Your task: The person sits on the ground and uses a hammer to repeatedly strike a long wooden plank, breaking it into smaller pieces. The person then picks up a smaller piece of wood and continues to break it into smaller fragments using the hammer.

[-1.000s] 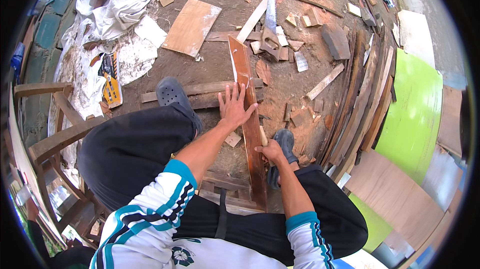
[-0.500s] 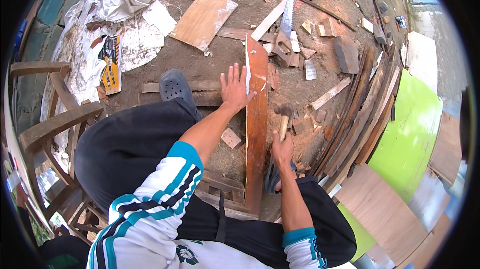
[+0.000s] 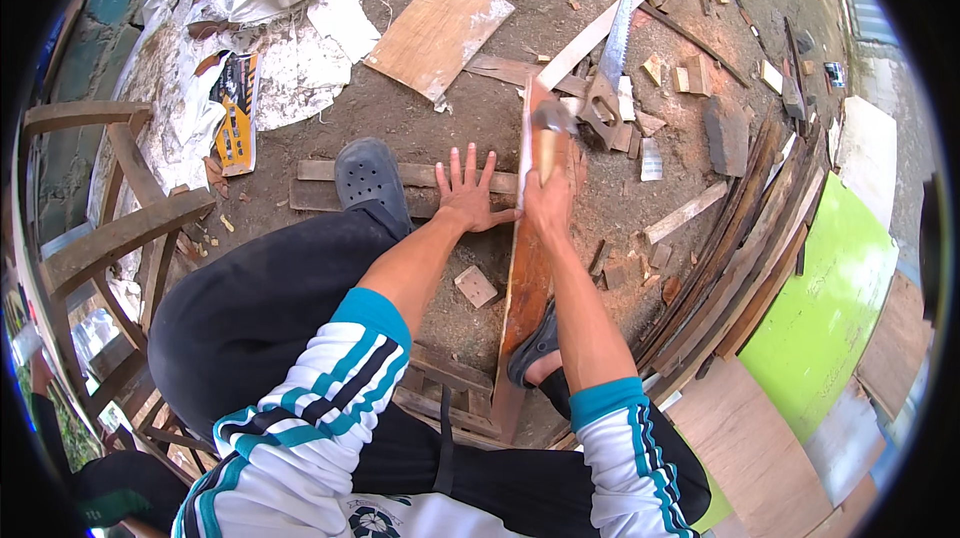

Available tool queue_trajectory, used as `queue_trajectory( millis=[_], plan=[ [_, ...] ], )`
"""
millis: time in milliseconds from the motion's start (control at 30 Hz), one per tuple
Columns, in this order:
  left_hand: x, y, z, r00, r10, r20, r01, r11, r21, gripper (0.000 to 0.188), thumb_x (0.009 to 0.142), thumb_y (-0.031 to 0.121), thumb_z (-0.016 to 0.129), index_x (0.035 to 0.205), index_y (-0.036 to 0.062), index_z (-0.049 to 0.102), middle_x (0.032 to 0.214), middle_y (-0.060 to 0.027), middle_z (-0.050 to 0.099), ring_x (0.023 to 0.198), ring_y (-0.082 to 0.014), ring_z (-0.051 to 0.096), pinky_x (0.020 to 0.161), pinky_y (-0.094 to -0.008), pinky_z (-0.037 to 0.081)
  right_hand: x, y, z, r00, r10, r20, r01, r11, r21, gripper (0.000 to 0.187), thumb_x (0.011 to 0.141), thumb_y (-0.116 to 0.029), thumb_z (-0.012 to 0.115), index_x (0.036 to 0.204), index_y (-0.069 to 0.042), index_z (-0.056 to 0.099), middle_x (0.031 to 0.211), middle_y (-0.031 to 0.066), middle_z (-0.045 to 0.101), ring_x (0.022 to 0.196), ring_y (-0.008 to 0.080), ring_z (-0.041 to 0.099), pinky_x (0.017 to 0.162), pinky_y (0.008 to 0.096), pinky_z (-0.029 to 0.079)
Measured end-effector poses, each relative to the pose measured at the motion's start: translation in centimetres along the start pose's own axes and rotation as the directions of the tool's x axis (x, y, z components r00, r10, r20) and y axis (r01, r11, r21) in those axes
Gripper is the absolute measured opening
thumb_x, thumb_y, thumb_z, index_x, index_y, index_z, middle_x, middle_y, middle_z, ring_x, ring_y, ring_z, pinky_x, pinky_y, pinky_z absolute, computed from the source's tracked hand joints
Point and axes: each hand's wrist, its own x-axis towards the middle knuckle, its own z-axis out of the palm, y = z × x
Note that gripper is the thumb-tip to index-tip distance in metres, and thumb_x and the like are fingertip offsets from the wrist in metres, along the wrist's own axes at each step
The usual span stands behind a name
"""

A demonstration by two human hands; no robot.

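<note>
A long reddish-brown board [image 3: 526,288] runs away from me between my legs, its near end by a wooden frame [image 3: 452,378]. My left hand [image 3: 466,200] is spread with fingers apart, its thumb at the board's left edge. My right hand [image 3: 547,203] grips a hammer [image 3: 546,150] by its wooden handle. The hammer's blurred head lies over the far part of the board. Just beyond, a handsaw [image 3: 612,68] rests on the ground beside a pale wooden strip [image 3: 592,41].
A plywood sheet [image 3: 440,33] lies ahead, with a yellow-and-black package [image 3: 237,123] on white sheeting [image 3: 300,68] to its left. A wooden chair frame [image 3: 130,208] stands at far left. Long planks [image 3: 745,238] and a green panel [image 3: 825,303] line the right. Offcuts litter the ground.
My right hand has raised the hammer from right of the board to over its far part. My left hand has shifted nearer along the board's left edge. The view has turned slightly.
</note>
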Motion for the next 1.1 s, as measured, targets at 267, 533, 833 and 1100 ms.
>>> queue_trajectory(
  millis=[267,533,833,1100],
  plan=[
    [-0.4,-3.4,0.0,1.0,0.005,0.016,-0.004,0.999,-0.05,0.143,0.066,0.089,0.062,0.161,0.0081,-0.008,0.164,-0.025,-0.018,0.148,-0.0472,-0.024,0.115,-0.0666,-0.012,-3.2,-6.8,-6.6,0.974,-0.117,-0.195,0.203,0.83,0.52,0.03,0.091,-0.026,0.066,0.099,0.003,0.068,0.079,0.0205,0.07,0.079,0.0343,0.07,0.072,0.0372,0.052],
    [-0.7,-1.5,-0.7,0.991,0.116,-0.071,-0.118,0.992,-0.036,0.137,0.067,0.092,0.057,0.161,0.0059,0.004,0.168,-0.0198,0.0,0.155,-0.0363,-0.005,0.122,-0.0565,-0.001,3.1,6.4,1.5,0.995,0.103,-0.007,-0.099,0.974,0.204,0.036,0.087,-0.022,0.064,0.106,0.008,0.064,0.081,0.0193,0.067,0.072,0.0309,0.066,0.065,0.0428,0.049],
    [-8.3,1.8,9.2,0.951,-0.191,-0.243,0.101,0.934,-0.341,0.089,0.09,0.045,0.065,0.155,-0.0017,0.025,0.164,-0.0206,0.021,0.152,-0.0348,0.018,0.123,-0.0479,0.019,-13.9,14.7,-3.5,0.874,0.384,0.297,-0.437,0.89,0.134,0.035,0.081,-0.025,0.069,0.073,0.008,0.065,0.056,0.0145,0.061,0.046,0.0259,0.064,0.043,0.0406,0.048],
    [-12.6,5.3,12.7,0.992,-0.114,0.056,0.119,0.673,-0.73,0.045,0.095,0.034,0.057,0.115,-0.0068,0.063,0.099,-0.0204,0.073,0.087,-0.0303,0.071,0.08,-0.0398,0.055,-23.9,16.9,-6.0,0.746,0.574,0.339,-0.659,0.712,0.244,0.029,0.083,-0.02,0.061,0.083,0.008,0.068,0.064,0.0148,0.064,0.052,0.025,0.064,0.047,0.039,0.048]
  ],
)
